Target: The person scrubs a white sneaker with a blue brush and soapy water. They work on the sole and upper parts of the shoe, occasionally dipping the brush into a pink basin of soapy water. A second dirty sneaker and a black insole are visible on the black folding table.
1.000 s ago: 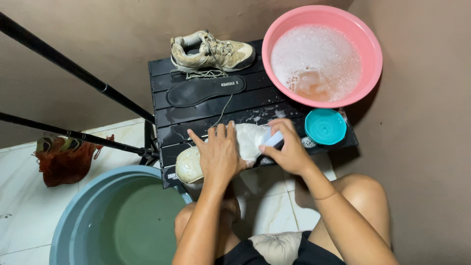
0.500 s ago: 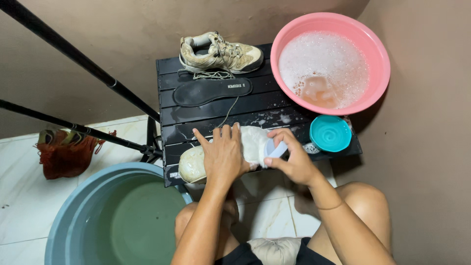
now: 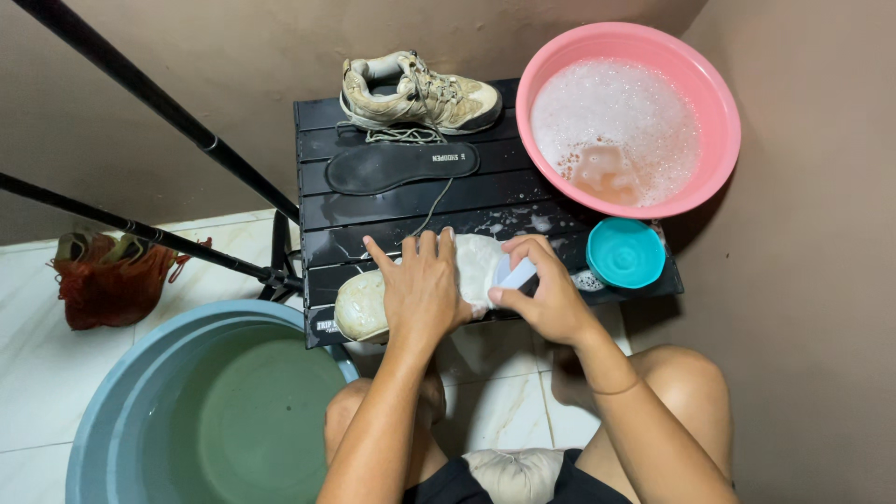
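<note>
Right now your left hand (image 3: 425, 289) presses flat on a pale, soapy shoe (image 3: 471, 271) that lies on its side at the near edge of the black slatted worktop (image 3: 373, 210), fingers spread over its middle, so the grip is laid open on it rather than closed around it. Your right hand (image 3: 546, 294) sits just beside, at the shoe's right end, with its grip clamped on a small white brush or block (image 3: 515, 273) that touches the shoe; you cannot tell exactly which it is. Suds streak the slats around the shoe.

Just to the right of your right hand a small teal cup (image 3: 625, 252) stands on the worktop, and behind it a pink basin (image 3: 719, 121) holds foamy, brownish water. Farther back on the worktop a dark insole (image 3: 401, 166) lies flat, with a second, beige laced shoe (image 3: 420, 93) beyond it against the wall, its laces trailing forward over the slats.

Below the worktop to your left stands a large blue-grey tub (image 3: 112, 411) of greenish water. Two black poles (image 3: 168, 112) cross the left side, and a reddish cloth bundle (image 3: 112, 280) lies on the white floor tiles (image 3: 28, 373).
</note>
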